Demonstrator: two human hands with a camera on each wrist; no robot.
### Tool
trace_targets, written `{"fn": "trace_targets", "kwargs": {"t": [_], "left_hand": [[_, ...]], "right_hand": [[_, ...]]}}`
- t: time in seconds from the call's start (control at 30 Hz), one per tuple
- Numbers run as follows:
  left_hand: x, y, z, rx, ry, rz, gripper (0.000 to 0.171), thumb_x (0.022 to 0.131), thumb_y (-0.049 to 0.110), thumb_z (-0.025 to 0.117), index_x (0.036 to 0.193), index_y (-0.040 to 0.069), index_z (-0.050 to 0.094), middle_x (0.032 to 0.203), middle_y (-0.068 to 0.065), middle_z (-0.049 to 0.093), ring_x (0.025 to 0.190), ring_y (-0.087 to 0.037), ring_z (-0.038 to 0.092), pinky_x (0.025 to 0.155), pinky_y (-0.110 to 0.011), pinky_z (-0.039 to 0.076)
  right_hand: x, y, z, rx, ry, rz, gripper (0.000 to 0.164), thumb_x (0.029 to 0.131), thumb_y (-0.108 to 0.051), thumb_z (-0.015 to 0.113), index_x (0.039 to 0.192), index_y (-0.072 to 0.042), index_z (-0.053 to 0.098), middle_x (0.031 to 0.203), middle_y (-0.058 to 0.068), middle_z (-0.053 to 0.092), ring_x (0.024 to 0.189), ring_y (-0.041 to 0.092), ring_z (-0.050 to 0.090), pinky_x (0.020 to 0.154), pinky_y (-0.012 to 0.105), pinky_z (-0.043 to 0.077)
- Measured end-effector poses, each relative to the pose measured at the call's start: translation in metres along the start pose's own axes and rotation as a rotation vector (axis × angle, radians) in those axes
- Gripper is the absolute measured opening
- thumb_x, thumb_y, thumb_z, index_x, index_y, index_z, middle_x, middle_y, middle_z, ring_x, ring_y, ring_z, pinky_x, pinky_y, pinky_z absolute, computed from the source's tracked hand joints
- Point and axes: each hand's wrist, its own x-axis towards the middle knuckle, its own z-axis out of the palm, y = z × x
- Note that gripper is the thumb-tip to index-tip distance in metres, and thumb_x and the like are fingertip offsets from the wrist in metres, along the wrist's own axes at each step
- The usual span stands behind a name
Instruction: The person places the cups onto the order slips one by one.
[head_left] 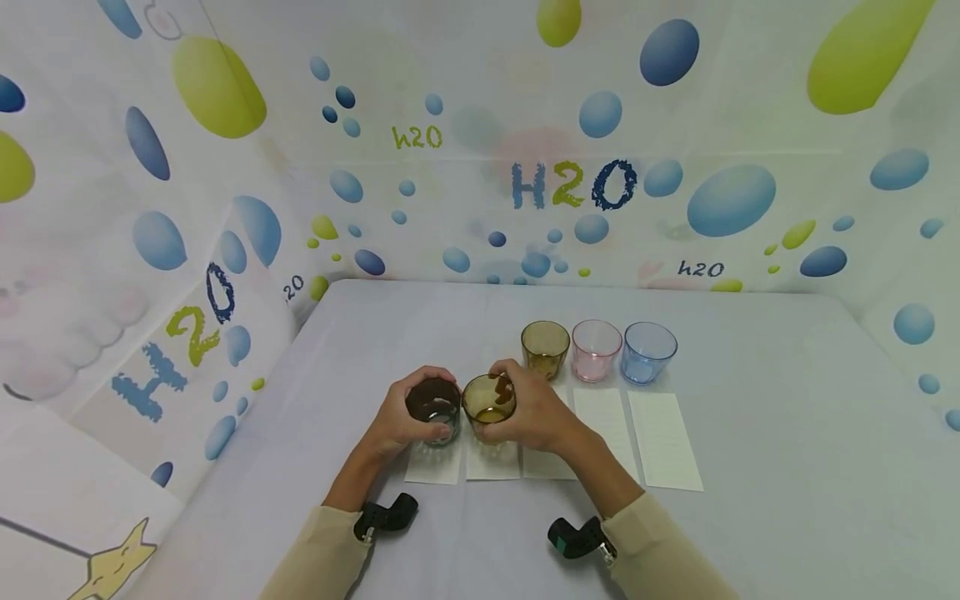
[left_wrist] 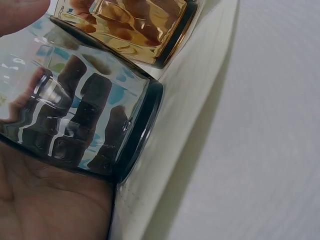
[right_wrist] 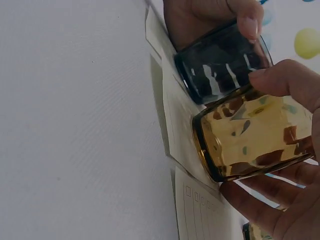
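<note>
My left hand [head_left: 392, 423] grips a smoky grey-blue glass tumbler [head_left: 435, 408], thumb on its near side and fingers round the far side. Just to its right, an amber glass tumbler [head_left: 490, 407] is held by my right hand [head_left: 538, 410], with the thumb and fingers on opposite sides. Both tumblers stand upright, side by side and nearly touching, over two white paper slips. In the right wrist view the amber tumbler's base [right_wrist: 207, 150] meets the paper. The left wrist view shows the grey-blue tumbler's thick base [left_wrist: 140, 130] close against its slip.
Behind my right hand stand three more tumblers in a row: amber [head_left: 546, 346], pink [head_left: 596, 350] and blue [head_left: 648, 352]. Several paper slips lie in a row on the white tablecloth [head_left: 780, 417], the rightmost slip [head_left: 666, 442] with faint lines. A patterned cloth backdrop [head_left: 480, 183] rises behind.
</note>
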Motion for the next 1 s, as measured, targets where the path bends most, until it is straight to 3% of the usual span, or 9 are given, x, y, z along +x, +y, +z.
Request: {"fn": "trace_targets", "kwargs": {"t": [0.43, 0.6, 0.77, 1.0], "left_hand": [[0.002, 0.002, 0.004, -0.006, -0.004, -0.005, 0.068, 0.071, -0.012, 0.079, 0.128, -0.020, 0.044, 0.118, -0.036, 0.059, 0.108, -0.029, 0.065, 0.097, -0.037, 0.054], [0.002, 0.003, 0.005, 0.004, 0.001, -0.026, 0.064, 0.071, -0.010, 0.080, 0.127, -0.012, 0.051, 0.120, -0.041, 0.054, 0.110, -0.032, 0.064, 0.098, -0.035, 0.053], [0.002, 0.006, 0.006, 0.011, 0.005, -0.039, 0.063, 0.070, -0.010, 0.080, 0.127, -0.006, 0.054, 0.120, -0.033, 0.059, 0.111, -0.031, 0.064, 0.099, -0.035, 0.053], [0.003, 0.006, 0.007, 0.008, 0.004, -0.029, 0.063, 0.071, -0.013, 0.077, 0.128, -0.012, 0.050, 0.118, -0.025, 0.062, 0.110, -0.027, 0.065, 0.098, -0.035, 0.053]], "right_hand": [[-0.002, 0.002, -0.005, 0.007, -0.057, 0.040, 0.086, 0.068, -0.036, 0.092, 0.138, -0.016, 0.047, 0.116, 0.007, 0.064, 0.107, 0.021, 0.060, 0.095, 0.043, 0.050], [-0.004, 0.003, -0.008, -0.005, -0.099, 0.063, 0.095, 0.068, -0.042, 0.093, 0.145, -0.012, 0.045, 0.124, 0.008, 0.062, 0.116, 0.024, 0.059, 0.101, 0.047, 0.048], [-0.005, 0.001, -0.013, -0.018, -0.151, 0.068, 0.104, 0.070, -0.043, 0.093, 0.152, -0.010, 0.038, 0.135, 0.011, 0.058, 0.126, 0.028, 0.055, 0.107, 0.050, 0.045], [-0.002, 0.000, -0.022, -0.045, -0.172, 0.036, 0.110, 0.067, -0.038, 0.096, 0.155, -0.011, 0.036, 0.141, 0.015, 0.056, 0.131, 0.031, 0.052, 0.109, 0.053, 0.042]]}}
